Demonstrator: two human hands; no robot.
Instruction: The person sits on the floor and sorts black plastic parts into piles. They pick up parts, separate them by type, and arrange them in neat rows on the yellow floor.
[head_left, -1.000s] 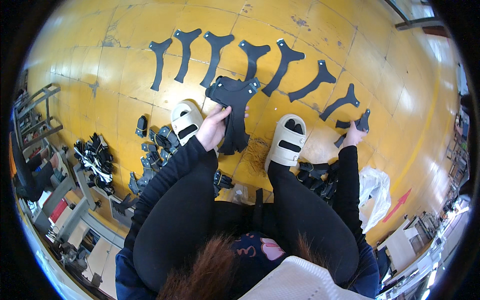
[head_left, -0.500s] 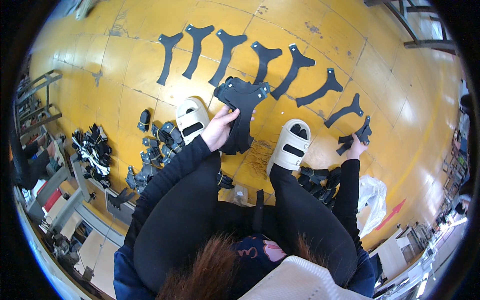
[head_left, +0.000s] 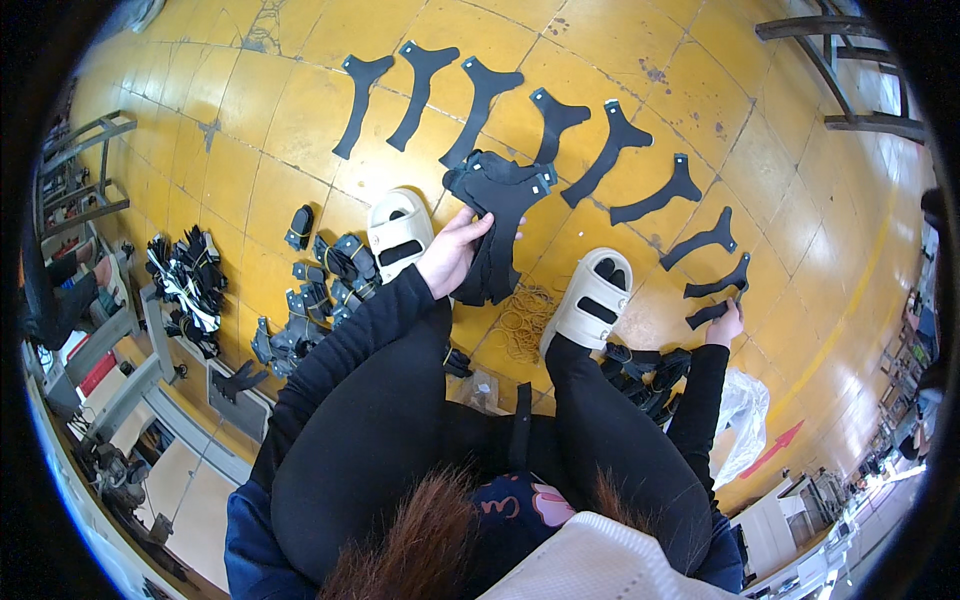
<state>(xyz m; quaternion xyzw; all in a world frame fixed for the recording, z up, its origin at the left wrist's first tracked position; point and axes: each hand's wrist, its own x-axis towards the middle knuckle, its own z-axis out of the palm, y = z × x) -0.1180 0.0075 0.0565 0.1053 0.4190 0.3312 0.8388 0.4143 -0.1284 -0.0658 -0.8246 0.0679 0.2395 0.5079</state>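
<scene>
My left hand (head_left: 450,255) grips a thick stack of black Y-shaped fabric pieces (head_left: 506,212), thumb on top, held above the floor between my feet. Small pale tags mark the upper corners of the stack. Off to the right, my right hand (head_left: 727,325) has its fingers closed on a single black fabric piece (head_left: 708,315), low at the floor. Just beyond it lies a similar black piece (head_left: 725,283), the end of a curved row. Several more Y-shaped pieces (head_left: 487,90) continue that row to the far left, spaced apart.
Rubber bands (head_left: 528,322) lie heaped between my cream slippers (head_left: 592,303). Banded black bundles (head_left: 350,262) sit left of my feet, others (head_left: 640,375) beside my right leg. A black-and-white pile (head_left: 187,285) lies farther left. A clear plastic bag (head_left: 742,415) rests at the right.
My right hand has drawn nearer to me with one piece, parting it from the piece it overlapped at the row's end. My left hand still holds the stack; the view has shifted slightly.
</scene>
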